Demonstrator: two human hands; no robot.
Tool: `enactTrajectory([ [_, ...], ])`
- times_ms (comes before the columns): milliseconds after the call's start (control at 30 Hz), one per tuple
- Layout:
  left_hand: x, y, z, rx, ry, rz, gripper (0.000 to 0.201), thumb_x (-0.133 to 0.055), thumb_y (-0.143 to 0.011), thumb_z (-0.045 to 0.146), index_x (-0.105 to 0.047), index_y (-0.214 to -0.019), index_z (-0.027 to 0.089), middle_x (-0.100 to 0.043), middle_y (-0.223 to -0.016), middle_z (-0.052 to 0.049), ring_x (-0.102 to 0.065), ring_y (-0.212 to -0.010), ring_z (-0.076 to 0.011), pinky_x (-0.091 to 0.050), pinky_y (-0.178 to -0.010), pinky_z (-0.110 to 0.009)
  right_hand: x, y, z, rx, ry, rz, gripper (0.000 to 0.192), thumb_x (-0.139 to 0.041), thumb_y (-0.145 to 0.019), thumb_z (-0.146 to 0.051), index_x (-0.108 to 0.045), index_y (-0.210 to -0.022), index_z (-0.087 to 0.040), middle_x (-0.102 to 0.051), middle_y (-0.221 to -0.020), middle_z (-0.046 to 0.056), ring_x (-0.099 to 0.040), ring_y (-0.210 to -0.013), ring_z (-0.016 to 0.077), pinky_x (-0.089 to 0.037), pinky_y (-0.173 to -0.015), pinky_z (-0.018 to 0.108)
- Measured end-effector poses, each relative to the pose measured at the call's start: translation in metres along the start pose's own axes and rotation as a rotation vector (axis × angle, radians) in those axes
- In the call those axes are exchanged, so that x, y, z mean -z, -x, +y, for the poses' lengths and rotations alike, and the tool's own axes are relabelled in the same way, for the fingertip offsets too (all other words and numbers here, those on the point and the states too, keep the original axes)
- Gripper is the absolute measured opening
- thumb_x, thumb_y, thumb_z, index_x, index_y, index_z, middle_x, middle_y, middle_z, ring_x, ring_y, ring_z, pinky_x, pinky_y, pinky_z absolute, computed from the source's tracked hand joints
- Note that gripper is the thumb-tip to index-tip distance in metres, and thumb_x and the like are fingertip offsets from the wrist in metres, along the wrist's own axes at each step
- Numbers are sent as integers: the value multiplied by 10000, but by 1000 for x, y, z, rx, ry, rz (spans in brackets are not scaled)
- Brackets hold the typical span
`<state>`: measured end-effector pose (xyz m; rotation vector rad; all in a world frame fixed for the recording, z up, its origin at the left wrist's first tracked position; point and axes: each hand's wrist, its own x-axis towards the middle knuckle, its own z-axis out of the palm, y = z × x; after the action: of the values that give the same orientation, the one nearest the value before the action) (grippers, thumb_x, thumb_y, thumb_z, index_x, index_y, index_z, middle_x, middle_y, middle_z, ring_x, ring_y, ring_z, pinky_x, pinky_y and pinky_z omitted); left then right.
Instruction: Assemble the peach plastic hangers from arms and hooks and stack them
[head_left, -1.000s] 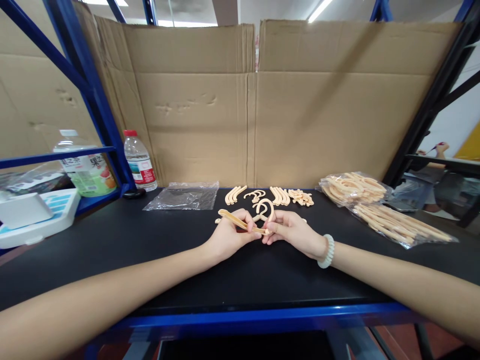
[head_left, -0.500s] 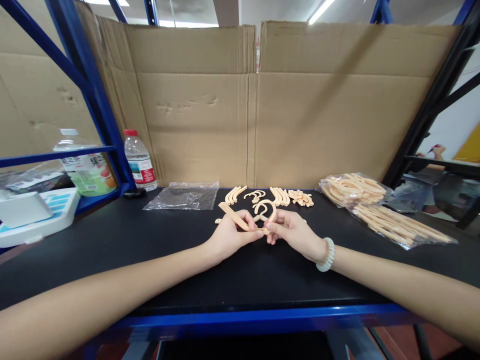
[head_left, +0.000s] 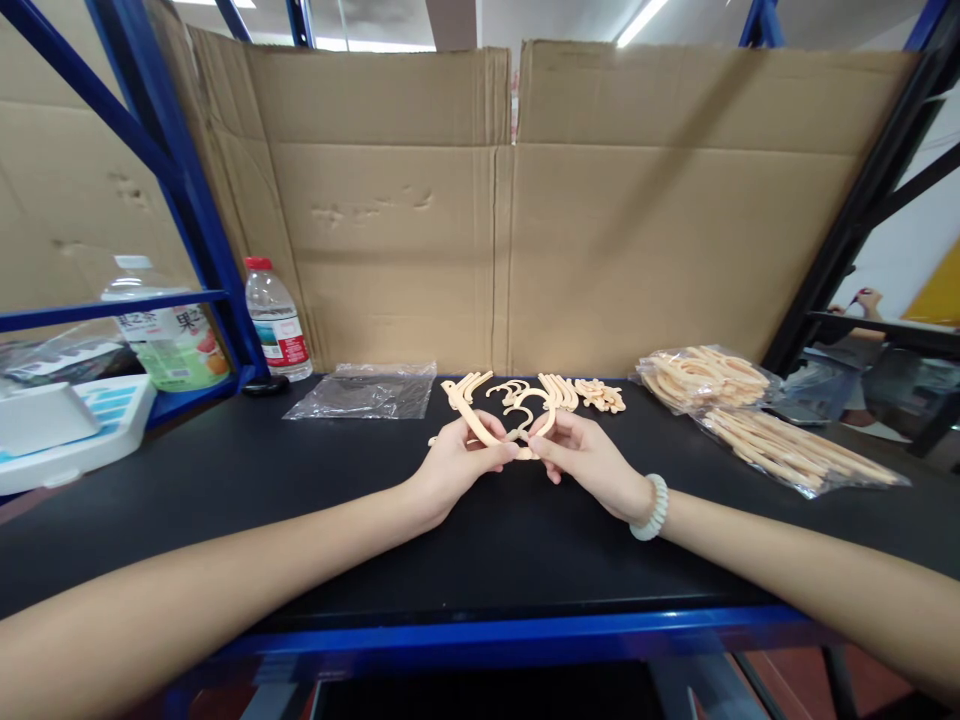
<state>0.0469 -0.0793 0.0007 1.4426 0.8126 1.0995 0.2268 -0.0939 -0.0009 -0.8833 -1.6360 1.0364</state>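
The left hand [head_left: 459,462] and right hand [head_left: 589,455] are bare, as are both forearms [head_left: 262,568]. Around the right wrist [head_left: 627,494] sits a pale, greenish-white bracelet [head_left: 657,508], a thick ring of closely packed, rounded segments.

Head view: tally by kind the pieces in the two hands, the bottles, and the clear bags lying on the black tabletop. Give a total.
Long piece in the left hand: 1
Hook in the right hand: 1
Red-capped bottle: 1
White-capped bottle: 1
Bag of curved pieces: 1
Bag of long pieces: 1
Flat bag: 1
Total: 7
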Motion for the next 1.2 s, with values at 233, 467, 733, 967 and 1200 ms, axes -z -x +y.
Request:
enactTrajectory([
  [233, -4, 2, 0, 48, 72, -116, 356, -791, -651, 189, -545, -902, 134, -681, -824, -27, -662, -782, -151, -524, -801, -324, -5, 2, -2, -41, -67, -60, 343, -718, -707, -446, -549, -843, -180, -571, -655, -22, -529, -480, 96, -486, -434, 239],
  [467, -3, 1, 1, 123, 135, -76, 328, -798, -651, 192, -566, -868, 111, -698, -793, -57, -686, -794, -180, -513, -821, -311, 51, -37, 8, 205, 294, 370, 287, -543, -851, -423, -604, -805, -146, -603, -633, 15, -558, -522, 109, -500, -510, 244],
  [733, -2, 2, 0, 111, 123, -84, 344, -795, -654, 181, -551, -888, 118, -698, -809, -62, -685, -800, -185, -513, -784, -297, 88, -74, 43, 386, 934, 57, 136, -617, -793, -246, -692, -873, -166, -688, -916, 101, -556, -967, 265, -433, -887, 440],
  [967, -3, 1, 1, 121, 119, -75, 352, -797, -651, 189, -553, -894, 116, -702, -812, -70, -688, -804, -192, -514, -794, -309, 81, -83, 57, 423, 1026, -113, 144, -561, -826, -138, -699, -828, -180, -698, -873, 85, -544, -932, 247, -433, -859, 415],
  [1200, -2, 1, -2, 104, 114, -71, 329, -788, -673, 204, -554, -890, 122, -694, -823, -60, -690, -820, -196, -520, -792, -297, 75, -73, 44, 401, 880, 124, 208, -439, -905, -200, -644, -922, -172, -678, -732, 47, -630, -671, 168, -503, -702, 325],
])
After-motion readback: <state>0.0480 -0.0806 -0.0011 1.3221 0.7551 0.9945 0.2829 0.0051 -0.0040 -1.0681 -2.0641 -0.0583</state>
